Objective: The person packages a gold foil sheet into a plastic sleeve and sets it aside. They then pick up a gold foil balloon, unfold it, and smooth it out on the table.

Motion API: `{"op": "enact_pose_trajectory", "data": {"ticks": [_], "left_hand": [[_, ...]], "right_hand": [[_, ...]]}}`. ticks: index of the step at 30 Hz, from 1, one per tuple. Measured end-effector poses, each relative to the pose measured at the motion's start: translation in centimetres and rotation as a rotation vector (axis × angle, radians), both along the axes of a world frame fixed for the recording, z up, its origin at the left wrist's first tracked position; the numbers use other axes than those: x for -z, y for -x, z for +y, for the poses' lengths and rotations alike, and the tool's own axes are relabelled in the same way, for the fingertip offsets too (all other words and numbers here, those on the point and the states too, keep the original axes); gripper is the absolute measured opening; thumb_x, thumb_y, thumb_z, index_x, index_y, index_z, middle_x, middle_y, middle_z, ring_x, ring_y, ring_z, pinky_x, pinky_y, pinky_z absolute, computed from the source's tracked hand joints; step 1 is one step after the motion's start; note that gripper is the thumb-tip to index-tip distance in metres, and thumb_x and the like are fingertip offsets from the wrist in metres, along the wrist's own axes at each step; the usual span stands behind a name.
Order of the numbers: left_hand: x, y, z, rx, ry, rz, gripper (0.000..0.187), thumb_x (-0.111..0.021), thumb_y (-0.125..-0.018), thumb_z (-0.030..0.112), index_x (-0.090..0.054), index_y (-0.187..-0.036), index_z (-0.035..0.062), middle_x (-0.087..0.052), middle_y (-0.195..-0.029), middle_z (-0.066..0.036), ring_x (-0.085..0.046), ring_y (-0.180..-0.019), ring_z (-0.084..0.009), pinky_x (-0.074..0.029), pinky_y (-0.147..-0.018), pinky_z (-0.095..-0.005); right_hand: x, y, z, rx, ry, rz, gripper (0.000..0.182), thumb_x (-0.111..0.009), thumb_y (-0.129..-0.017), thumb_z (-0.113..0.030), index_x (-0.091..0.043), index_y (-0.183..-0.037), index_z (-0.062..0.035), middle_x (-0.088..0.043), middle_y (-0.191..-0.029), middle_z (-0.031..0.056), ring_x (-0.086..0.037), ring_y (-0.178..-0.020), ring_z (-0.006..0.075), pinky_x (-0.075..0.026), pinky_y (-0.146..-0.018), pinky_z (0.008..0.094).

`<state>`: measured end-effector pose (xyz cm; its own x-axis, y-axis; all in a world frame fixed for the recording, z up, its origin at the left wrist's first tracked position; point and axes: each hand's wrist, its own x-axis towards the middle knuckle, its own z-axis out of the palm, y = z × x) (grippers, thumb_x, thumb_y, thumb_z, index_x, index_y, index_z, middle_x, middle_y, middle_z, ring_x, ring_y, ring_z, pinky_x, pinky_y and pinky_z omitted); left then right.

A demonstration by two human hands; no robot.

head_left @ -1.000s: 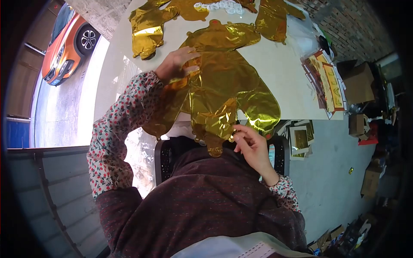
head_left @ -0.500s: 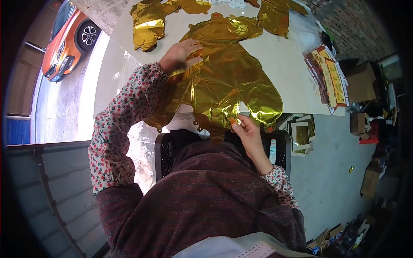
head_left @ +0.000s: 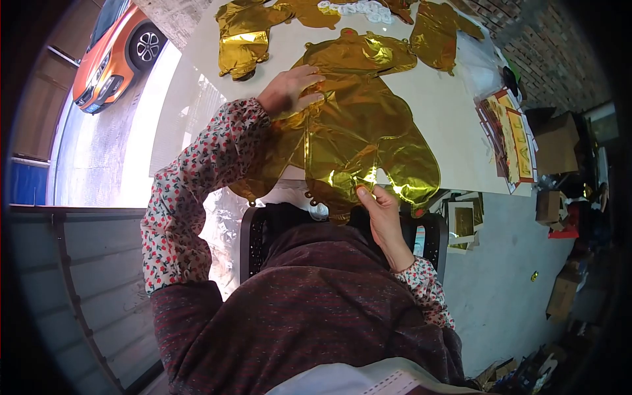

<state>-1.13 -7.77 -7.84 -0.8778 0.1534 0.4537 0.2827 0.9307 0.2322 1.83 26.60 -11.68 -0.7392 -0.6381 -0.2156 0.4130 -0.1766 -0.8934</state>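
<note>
A large gold foil balloon (head_left: 359,118), flat and creased, lies over the near edge of the pale table, its lower part hanging towards my lap. My left hand (head_left: 293,91) rests on the balloon's upper left side with fingers spread. Down at the lower edge, my right hand (head_left: 380,209) pinches the foil between thumb and forefinger. The foil is puckered and shiny around that pinch. Small tabs with holes stick out along the balloon's rim.
More gold foil balloons (head_left: 243,43) lie at the table's far side, beside white rings (head_left: 368,10). Printed cards (head_left: 513,135) sit on the right edge of the table (head_left: 454,125). Cardboard boxes (head_left: 558,135) stand to the right. An orange car (head_left: 115,62) is parked outside at left.
The view has shifted slightly, so the scene sits a little further right and lower. My left hand stays on the foil; my right thumb and fingers have closed flatter over the pinched edge.
</note>
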Motion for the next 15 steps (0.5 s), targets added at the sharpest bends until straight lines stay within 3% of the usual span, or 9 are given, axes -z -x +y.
{"op": "enact_pose_trajectory", "data": {"ticks": [4,7,15], "left_hand": [[0.3,0.1,-0.1,0.014,-0.011,0.023,0.043,-0.069,-0.090,0.031,-0.064,-0.119,0.0003,-0.061,-0.123,-0.024,-0.059,-0.115,-0.0393,-0.050,-0.097,-0.0440],[0.3,0.0,-0.1,0.005,-0.015,0.015,0.042,-0.068,-0.090,0.031,-0.064,-0.118,0.0000,-0.061,-0.123,-0.023,-0.059,-0.114,-0.0389,-0.050,-0.097,-0.0434],[-0.3,0.0,0.2,0.015,-0.002,0.026,0.041,-0.068,-0.090,0.029,-0.064,-0.117,-0.0013,-0.062,-0.121,-0.021,-0.060,-0.112,-0.0373,-0.051,-0.094,-0.0422]], "right_hand": [[0.9,0.2,-0.1,-0.004,-0.018,0.003,0.016,-0.066,-0.096,-0.008,-0.067,-0.080,-0.0046,-0.063,-0.083,-0.0034,-0.049,-0.074,0.0029,-0.040,-0.070,0.0210],[1.2,0.2,0.1,-0.012,0.010,0.023,0.011,-0.066,-0.096,-0.010,-0.072,-0.096,0.0001,-0.064,-0.086,-0.0037,-0.050,-0.078,0.0019,-0.042,-0.071,0.0206],[0.9,0.2,0.2,-0.013,-0.007,0.031,0.013,-0.065,-0.097,-0.010,-0.071,-0.100,0.0004,-0.066,-0.089,-0.0026,-0.055,-0.083,0.0028,-0.044,-0.075,0.0206]]}}
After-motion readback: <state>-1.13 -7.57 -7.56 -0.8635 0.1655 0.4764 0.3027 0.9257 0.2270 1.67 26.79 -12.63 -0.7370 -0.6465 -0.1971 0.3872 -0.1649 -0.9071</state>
